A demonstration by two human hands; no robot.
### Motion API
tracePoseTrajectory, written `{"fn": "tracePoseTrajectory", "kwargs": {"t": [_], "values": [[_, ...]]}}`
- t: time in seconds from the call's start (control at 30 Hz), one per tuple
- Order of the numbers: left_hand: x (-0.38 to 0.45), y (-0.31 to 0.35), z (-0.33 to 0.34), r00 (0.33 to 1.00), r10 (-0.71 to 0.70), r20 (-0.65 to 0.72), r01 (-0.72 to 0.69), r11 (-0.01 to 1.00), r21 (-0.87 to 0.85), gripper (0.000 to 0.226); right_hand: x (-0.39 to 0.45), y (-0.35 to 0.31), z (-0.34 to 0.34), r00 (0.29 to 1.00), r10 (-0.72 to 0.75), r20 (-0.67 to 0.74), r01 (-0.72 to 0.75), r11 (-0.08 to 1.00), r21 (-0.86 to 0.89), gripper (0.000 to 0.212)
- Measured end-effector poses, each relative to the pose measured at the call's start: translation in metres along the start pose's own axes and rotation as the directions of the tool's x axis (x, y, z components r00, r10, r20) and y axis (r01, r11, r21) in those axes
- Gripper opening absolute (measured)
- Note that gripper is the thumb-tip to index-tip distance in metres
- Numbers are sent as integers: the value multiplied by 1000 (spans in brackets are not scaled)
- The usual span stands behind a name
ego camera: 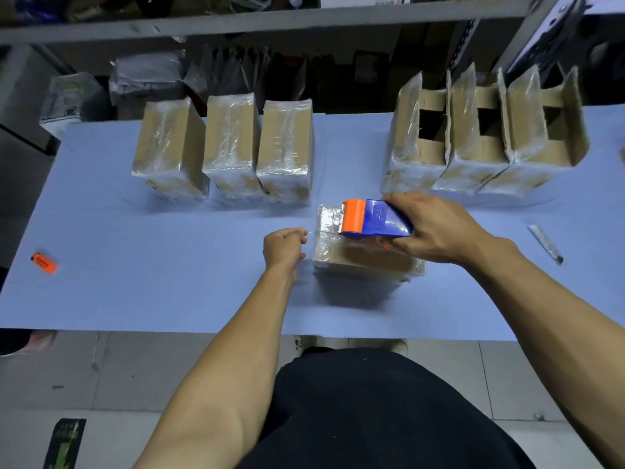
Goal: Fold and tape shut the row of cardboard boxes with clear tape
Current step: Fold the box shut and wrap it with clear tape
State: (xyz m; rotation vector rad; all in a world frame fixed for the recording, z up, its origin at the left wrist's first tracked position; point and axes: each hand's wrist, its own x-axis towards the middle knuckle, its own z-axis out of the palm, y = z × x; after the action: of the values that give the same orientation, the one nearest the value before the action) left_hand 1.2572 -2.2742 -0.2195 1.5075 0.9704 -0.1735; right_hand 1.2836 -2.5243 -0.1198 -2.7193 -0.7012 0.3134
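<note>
Cardboard box (363, 257) lies on its side in the middle of the blue table (169, 282), near the front edge, wrapped in shiny clear tape. Right hand (436, 228) grips a blue tape dispenser (377, 220) with an orange front, fingers curled over its top and thumb under its near side; the dispenser sits on top of the box, orange end toward the box's far-left corner. Left hand (284, 247) is just left of the box, fingers curled in a loose fist with thumb and forefinger pinched together; looks like it pinches a strand of clear tape (310, 232) running to the box, but the tape is hard to see, so only fairly sure.

Far left of centre: three sealed boxes (230, 147) stand in a row, touching side by side, all glossy with tape. Far right: three open boxes (483, 137), also in a touching row, long flaps standing up, short flaps folded in, dark gaps showing inside.

Orange lighter (44, 263) lies on the table at the far left edge, well apart from everything. Utility knife (546, 243) lies on the table to the right, beyond the right wrist. Grey shelf rail (236, 22) runs along the back, with bagged goods below it. Person wears black below the table edge.
</note>
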Motion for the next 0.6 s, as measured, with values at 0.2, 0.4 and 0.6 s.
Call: {"fn": "tracePoseTrajectory", "kwargs": {"t": [0.2,0.4,0.6], "values": [[3,-12,25,971,-217,98,224,972,-71,8,6,-8,4,1000,5,-29,-5,1000,-2,53],[13,-31,17,975,-205,88,193,973,124,13,8,-8,9,999,-5,-41,5,1000,-14,47],[-3,0,30,962,147,228,-170,982,86,45,8,-7,6,999,15,-30,-15,1000,9,49]]}}
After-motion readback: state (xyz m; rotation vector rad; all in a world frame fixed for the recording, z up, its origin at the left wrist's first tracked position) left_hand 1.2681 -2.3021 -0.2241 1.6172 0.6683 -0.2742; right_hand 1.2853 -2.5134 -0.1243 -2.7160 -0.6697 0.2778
